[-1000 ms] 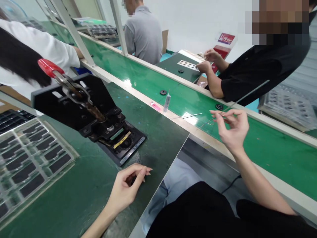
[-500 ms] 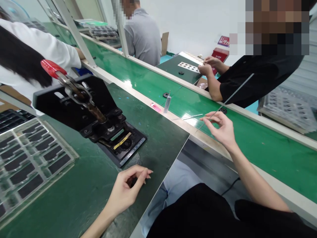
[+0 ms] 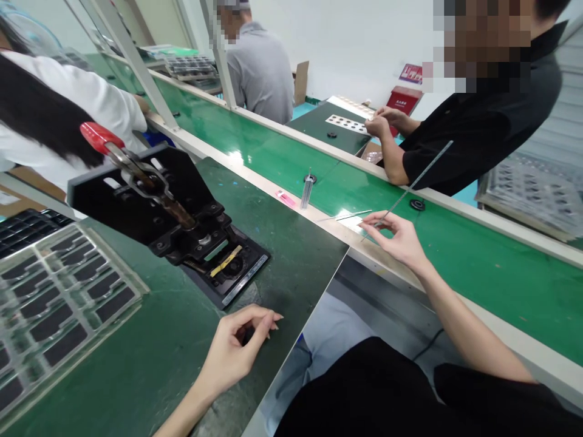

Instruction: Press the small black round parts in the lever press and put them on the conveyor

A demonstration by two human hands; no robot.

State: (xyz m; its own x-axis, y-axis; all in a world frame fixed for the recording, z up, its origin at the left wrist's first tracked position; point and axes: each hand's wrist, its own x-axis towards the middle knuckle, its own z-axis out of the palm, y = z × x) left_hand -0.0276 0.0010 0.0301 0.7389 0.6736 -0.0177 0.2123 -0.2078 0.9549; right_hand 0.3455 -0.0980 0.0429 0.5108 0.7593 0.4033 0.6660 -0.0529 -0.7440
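Observation:
My right hand pinches a long, thin grey metal strip between thumb and fingers, above the pale edge rail of the green conveyor. The strip slants up to the right. Near that hand, loose thin strips lie on the rail, and a bundle of similar strips stands further left. My left hand rests on the dark green table with thumb and fingertips together; I see nothing between them. Just beyond it is a black toggle-clamp fixture with a red handle, raised over a base plate holding a black round part.
Clear plastic trays with dark pieces lie at left. Black round parts sit on the green conveyor belt. A pink item lies by the rail. A co-worker in black works across the belt; others sit at the back and left.
My right hand has moved slightly left with the strip. The black round parts on the belt have shifted a little to the right. My left hand has barely moved.

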